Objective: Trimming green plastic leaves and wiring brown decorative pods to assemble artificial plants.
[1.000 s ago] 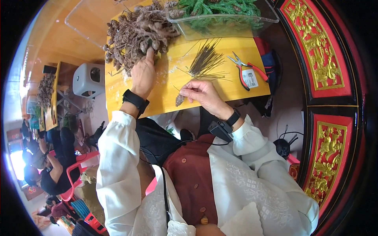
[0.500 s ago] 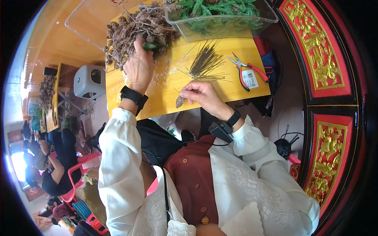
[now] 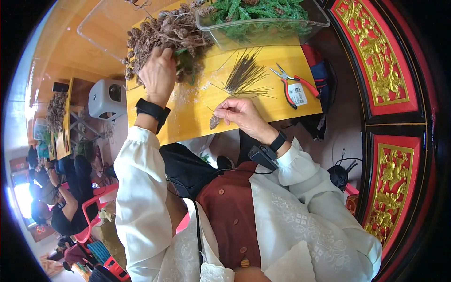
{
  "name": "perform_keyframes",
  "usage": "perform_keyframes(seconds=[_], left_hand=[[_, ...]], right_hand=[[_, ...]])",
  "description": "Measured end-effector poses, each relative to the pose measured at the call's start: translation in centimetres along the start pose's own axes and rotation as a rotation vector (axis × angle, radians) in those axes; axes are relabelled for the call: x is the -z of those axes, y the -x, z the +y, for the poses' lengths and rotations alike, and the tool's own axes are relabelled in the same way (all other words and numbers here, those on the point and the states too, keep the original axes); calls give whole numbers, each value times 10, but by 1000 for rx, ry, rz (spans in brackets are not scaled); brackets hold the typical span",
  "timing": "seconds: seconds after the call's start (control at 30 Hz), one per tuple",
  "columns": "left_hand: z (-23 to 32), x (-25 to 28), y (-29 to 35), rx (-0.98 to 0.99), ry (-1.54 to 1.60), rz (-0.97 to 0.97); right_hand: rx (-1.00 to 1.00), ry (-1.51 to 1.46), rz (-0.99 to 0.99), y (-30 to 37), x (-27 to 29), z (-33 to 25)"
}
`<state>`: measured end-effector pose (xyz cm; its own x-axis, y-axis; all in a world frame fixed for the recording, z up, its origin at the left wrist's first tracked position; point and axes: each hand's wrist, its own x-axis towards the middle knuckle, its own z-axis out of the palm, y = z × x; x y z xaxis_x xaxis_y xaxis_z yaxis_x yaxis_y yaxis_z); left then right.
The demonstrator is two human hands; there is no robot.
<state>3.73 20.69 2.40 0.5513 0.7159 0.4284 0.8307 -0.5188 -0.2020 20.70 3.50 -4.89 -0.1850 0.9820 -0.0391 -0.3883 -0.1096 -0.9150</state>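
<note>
Pine cone point(image 3: 214, 123) in a pinch, left hand point(image 3: 158, 73) at the brown pile point(image 3: 183, 33)

So the right hand point(image 3: 238, 115) has thumb and fingers together on one small cone — it pokes out just left of the fingertips and a bit toward the body, near the front edge of the yellow table point(image 3: 195, 120). The left hand's up at the heap of cones and stems, knuckles on top, fingertips hidden, so I can't tell if it's gripping anything. Some green sprig point(image 3: 190, 61) sits just right of it. Beyond the right hand there's a fan of thin dark wires point(image 3: 244, 73), then red-handled pliers point(image 3: 285, 77) lying spread — clear bin point(image 3: 235, 42) of greenery behind.
</note>
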Motion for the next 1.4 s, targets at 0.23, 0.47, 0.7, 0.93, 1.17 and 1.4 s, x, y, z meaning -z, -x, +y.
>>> perform_keyframes(seconds=[0.23, 0.47, 0.7, 0.93, 1.17, 1.4], left_hand=[[-1, 27, -6, 380, 476, -71], [-25, 9, 11, 551, 1482, 70], [-30, 39, 56, 551, 1630, 2], [-31, 43, 127, 337, 1289, -351], [-37, 91, 138, 494, 1251, -73], [-32, 211, 149, -42, 1690, 549]], right_hand=[[-8, 2, 10, 0, 2, 1], [-1, -1, -4, 0, -1, -1], [-4, 9, 10, -1, 2, 5], [1, 84, 39, -2, 1, 1], [-5, 88, 43, -3, 1, 7], [-13, 108, 27, -4, -9, 4]])
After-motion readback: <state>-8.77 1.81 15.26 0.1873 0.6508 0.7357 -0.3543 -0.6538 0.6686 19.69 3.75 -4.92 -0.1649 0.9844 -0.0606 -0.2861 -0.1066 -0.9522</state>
